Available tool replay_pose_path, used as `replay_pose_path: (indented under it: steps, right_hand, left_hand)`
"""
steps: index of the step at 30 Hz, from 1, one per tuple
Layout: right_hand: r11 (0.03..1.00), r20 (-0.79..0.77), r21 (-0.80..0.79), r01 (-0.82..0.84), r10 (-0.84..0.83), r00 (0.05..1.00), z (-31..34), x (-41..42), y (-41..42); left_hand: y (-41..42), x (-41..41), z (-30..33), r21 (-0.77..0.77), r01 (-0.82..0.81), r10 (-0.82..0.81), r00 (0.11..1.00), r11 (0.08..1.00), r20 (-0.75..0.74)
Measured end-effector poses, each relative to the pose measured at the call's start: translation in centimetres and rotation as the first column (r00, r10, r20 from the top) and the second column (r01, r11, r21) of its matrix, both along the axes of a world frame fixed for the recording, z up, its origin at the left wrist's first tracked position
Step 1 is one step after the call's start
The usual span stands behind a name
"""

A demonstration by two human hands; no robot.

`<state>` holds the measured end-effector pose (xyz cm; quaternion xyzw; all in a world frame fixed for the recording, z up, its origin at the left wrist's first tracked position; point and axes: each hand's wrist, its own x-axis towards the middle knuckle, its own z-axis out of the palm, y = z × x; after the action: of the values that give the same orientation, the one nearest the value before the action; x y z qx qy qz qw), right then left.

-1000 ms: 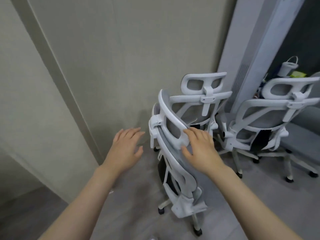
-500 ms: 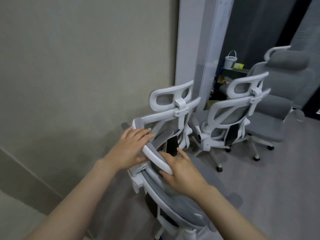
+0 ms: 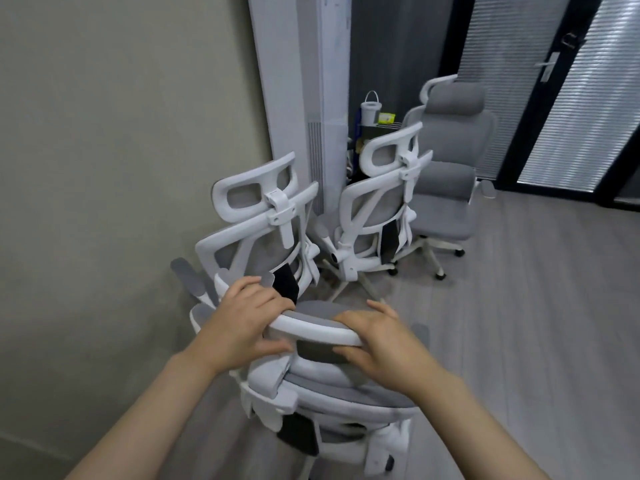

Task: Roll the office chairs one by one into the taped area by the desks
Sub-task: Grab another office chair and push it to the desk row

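Observation:
The nearest office chair [image 3: 322,382], white frame with grey mesh, stands right below me with its back toward me. My left hand [image 3: 242,323] grips the left end of its white headrest bar. My right hand [image 3: 381,341] grips the right end of the same headrest. Behind it a second white chair [image 3: 263,230] stands against the wall. A third white chair [image 3: 381,209] is to its right. A grey padded chair [image 3: 450,168] stands further back. No taped area or desks are in view.
A beige wall [image 3: 121,168] runs along the left. A tall white column [image 3: 311,81] rises behind the chairs, with a small white bucket [image 3: 370,110] beside it. A dark-framed glass door [image 3: 561,98] is at the right. Grey wood floor [image 3: 536,323] stretches right.
The chair has swung round so that its back faces me. Both hands went from reaching and resting on the headrest to gripping its two ends. My view turned right.

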<state>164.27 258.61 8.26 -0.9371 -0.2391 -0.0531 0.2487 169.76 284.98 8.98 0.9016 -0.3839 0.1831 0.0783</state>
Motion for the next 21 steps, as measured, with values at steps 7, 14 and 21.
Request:
replay_pose_path:
  steps: [7, 14, 21]
  right_hand:
    - [0.987, -0.018, 0.043, 0.155, -0.154, 0.988, -0.9, -7.3, -8.8]
    - [0.92, -0.027, 0.029, 0.392, -0.391, 0.92, -1.3, -16.3, -18.8]
    - [0.764, -0.063, 0.11, 0.635, -0.633, 0.772, -1.8, -27.0, -30.1]
  left_hand:
    - [-9.6, -7.0, -0.9, -0.024, 0.085, -0.081, 0.988, 0.996, 0.133]
    - [-21.6, -14.7, -0.9, -0.056, 0.161, -0.149, 0.974, 0.985, 0.169]
    - [-35.6, -22.3, -1.3, -0.068, 0.292, -0.279, 0.947, 0.954, 0.156]
